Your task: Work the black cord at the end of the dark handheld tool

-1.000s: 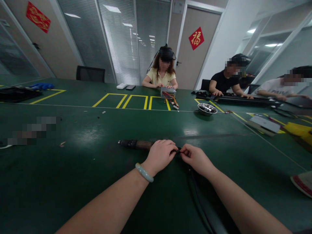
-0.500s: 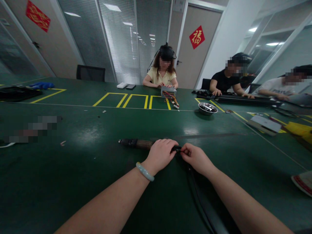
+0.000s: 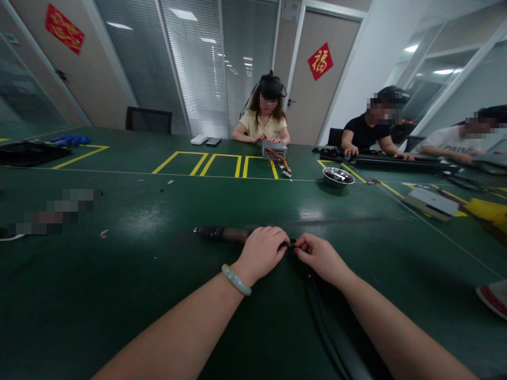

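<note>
An inline electric screwdriver lies on the green table, with its black nose and metal tip pointing left. My left hand, with a pale bangle at the wrist, is closed over the rear of its brownish body. Just to the right, my right hand pinches the end of a black cable at the screwdriver's back. Small dark parts show between the two hands, too small to make out. From there the cable runs down toward me along the table.
A metal bowl with small parts stands ahead to the right. Across the table a person handles a grey box with coloured wires. Two more people sit at the right. White flat boxes and a yellow item lie right.
Both hands stay in nearly the same place. The small part between them looks slightly turned or shifted. The view has moved a little.
</note>
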